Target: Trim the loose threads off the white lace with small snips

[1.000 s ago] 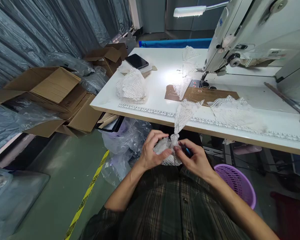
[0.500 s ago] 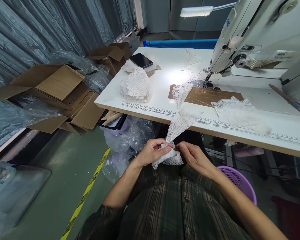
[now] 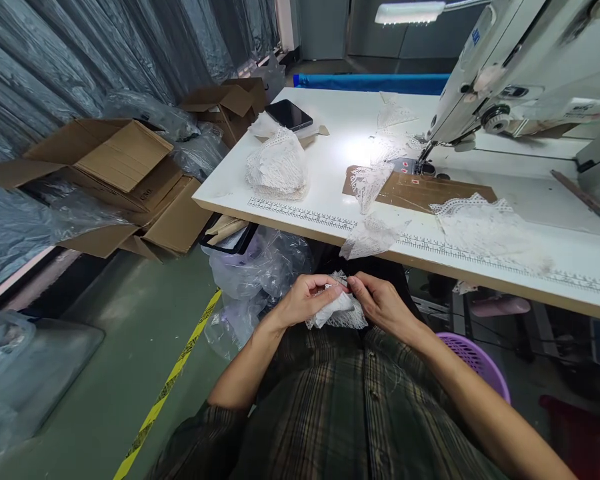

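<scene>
In front of my chest, just below the table edge, a folded white lace piece [image 3: 339, 311] is gripped between my hands. My left hand [image 3: 303, 301] is closed on its left side, thumb on top. At the upper right edge of the lace, my right hand [image 3: 386, 305] pinches with thumb and fingers; whether a small tool is also in it, I cannot tell. Another lace piece [image 3: 369, 238] hangs slightly over the table edge, apart from the one in my hands. Beyond it, a further lace piece [image 3: 370, 185] trails toward the sewing machine [image 3: 480, 100].
On the white table [image 3: 330, 143] are a lace stack [image 3: 278, 167], a phone [image 3: 289, 115], a brown card strip [image 3: 420, 190] and more lace [image 3: 490, 230] at right. Cardboard boxes [image 3: 120, 167] stand left. Below right is a purple basket [image 3: 480, 363].
The lace that stretched from my hands up to the table is now separate, its near end resting on the table edge. My hands still hold the folded piece. The view has shifted slightly.
</scene>
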A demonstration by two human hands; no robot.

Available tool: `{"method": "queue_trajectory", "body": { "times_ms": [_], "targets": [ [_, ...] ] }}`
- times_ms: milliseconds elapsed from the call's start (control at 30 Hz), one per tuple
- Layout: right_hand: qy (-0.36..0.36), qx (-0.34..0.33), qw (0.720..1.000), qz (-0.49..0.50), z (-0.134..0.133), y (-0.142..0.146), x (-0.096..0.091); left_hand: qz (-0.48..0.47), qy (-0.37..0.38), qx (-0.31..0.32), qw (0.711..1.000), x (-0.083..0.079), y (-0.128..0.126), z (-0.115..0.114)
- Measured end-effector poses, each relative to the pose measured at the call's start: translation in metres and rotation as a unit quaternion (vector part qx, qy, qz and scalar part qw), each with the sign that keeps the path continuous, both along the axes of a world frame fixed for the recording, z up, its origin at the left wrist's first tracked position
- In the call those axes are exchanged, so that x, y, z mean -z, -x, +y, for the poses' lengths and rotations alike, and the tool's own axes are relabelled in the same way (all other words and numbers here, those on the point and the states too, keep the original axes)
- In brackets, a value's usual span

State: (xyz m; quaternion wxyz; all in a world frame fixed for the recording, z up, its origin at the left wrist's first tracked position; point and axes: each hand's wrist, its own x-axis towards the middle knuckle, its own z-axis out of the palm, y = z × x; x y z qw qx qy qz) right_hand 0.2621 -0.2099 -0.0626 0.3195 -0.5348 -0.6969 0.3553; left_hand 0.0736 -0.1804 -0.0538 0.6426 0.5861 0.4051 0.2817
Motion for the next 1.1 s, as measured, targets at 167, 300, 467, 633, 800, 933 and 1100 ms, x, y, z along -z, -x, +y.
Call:
{"method": "queue_trajectory", "body": {
  "times_ms": [167, 300, 467, 633, 800, 933, 1100],
  "targets": [
    [0.098, -0.054, 0.99, 0.09, -0.013, -0.002, 0.015, -0.01, 0.002, 0.033, 0.999, 0.012, -0.002, 0.002],
    [0.068, 0.011, 0.997, -0.02, -0.022, -0.01, 0.029, 0.062, -0.109, -0.019, 0.992, 0.041, -0.007, 0.012],
    [-0.017, 0.049, 0.996, -0.073, -0.028, -0.019, 0.014, 0.026, -0.148, -0.1, 0.984, 0.051, -0.018, 0.035],
    [-0.091, 0.025, 0.995, -0.019, -0.027, -0.01, -0.014, 0.042, -0.221, -0.085, 0.971, 0.024, -0.028, 0.03],
    [-0.14, 0.156, 0.976, -0.055, -0.021, 0.004, -0.019, 0.101, -0.414, 0.026, 0.904, 0.015, -0.025, -0.004],
    [-0.098, 0.212, 0.972, -0.035, -0.02, 0.005, -0.019, 0.078, -0.447, 0.092, 0.886, 0.011, -0.015, -0.015],
    [-0.043, 0.048, 0.996, 0.061, -0.03, 0.003, -0.025, -0.002, -0.311, -0.02, 0.95, 0.009, -0.005, 0.008]
  ]
}}
